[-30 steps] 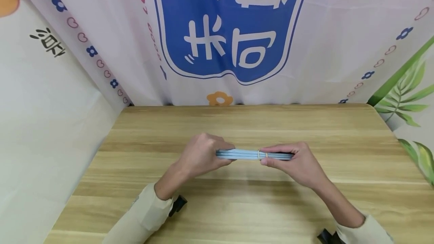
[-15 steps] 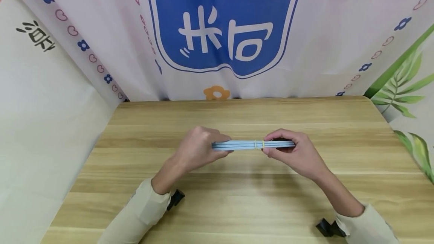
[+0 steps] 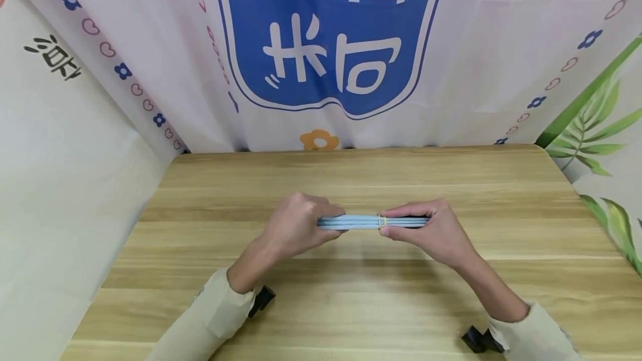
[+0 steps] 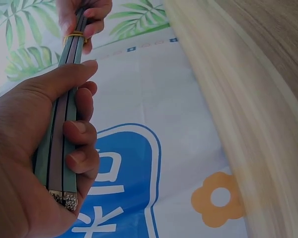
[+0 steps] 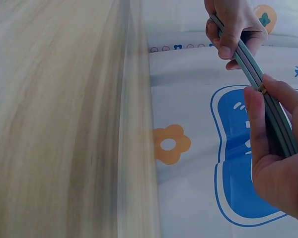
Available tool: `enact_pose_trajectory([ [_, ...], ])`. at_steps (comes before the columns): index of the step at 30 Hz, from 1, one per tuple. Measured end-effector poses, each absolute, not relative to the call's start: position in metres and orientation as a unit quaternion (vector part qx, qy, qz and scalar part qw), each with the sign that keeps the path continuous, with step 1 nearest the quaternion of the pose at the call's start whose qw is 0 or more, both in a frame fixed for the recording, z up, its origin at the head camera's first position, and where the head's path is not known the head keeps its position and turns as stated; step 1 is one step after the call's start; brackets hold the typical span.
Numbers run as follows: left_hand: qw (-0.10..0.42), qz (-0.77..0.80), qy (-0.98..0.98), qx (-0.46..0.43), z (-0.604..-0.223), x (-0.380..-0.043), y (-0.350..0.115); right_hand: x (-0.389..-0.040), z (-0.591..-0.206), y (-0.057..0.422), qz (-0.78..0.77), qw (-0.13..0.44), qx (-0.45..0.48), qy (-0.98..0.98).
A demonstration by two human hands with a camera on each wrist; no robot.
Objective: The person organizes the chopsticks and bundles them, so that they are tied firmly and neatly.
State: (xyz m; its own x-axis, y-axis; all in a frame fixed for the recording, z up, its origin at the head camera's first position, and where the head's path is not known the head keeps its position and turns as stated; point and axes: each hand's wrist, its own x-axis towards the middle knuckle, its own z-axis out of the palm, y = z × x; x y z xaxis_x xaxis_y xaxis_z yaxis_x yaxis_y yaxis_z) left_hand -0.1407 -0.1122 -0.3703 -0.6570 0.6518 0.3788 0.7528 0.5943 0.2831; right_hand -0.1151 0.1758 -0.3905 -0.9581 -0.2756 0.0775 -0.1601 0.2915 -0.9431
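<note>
A bundle of light blue and greyish chopsticks (image 3: 362, 222) is held level above the table, one end in each hand. My left hand (image 3: 297, 224) grips the left end, fingers wrapped round it. In the left wrist view, patterned silver caps (image 4: 64, 199) show at the end of the sticks in that palm. A yellow rubber band (image 3: 383, 221) circles the bundle right of its middle. My right hand (image 3: 438, 233) has thumb and fingertips pinching the bundle at the band. The right end of the sticks runs towards its palm.
Below the hands lies a wood-grain table (image 3: 361, 305). A white cloth with a blue printed emblem (image 3: 331, 43) hangs behind its far edge. Pale walls stand left and right, the right one with printed leaves (image 3: 587, 132). Black wrist mounts (image 3: 262, 301) sit under both sleeves.
Half a second ago the right fingers arched wider off the sticks; now they lie closer at the band. Both hands dipped slightly in view. The left hand keeps its grip.
</note>
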Motion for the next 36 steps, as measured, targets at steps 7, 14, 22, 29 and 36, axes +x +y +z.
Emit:
enact_pose_trajectory([
  [7,0.130,-0.212,-0.890,-0.382,-0.369,-0.142,-0.112,-0.116,-0.386,0.185,-0.509,-0.049,-0.194,0.837],
  [14,0.137,-0.191,-0.895,-0.379,-0.369,-0.143,-0.112,-0.118,-0.389,0.186,-0.442,-0.120,-0.263,0.849],
  [22,0.144,-0.156,-0.901,-0.378,-0.368,-0.140,-0.108,-0.115,-0.393,0.178,-0.398,-0.155,-0.294,0.855],
  [29,0.142,-0.176,-0.897,-0.381,-0.371,-0.137,-0.106,-0.113,-0.396,0.172,-0.403,-0.162,-0.312,0.845],
  [36,0.144,-0.181,-0.891,-0.391,-0.375,-0.135,-0.104,-0.110,-0.395,0.167,-0.369,-0.156,-0.310,0.862],
])
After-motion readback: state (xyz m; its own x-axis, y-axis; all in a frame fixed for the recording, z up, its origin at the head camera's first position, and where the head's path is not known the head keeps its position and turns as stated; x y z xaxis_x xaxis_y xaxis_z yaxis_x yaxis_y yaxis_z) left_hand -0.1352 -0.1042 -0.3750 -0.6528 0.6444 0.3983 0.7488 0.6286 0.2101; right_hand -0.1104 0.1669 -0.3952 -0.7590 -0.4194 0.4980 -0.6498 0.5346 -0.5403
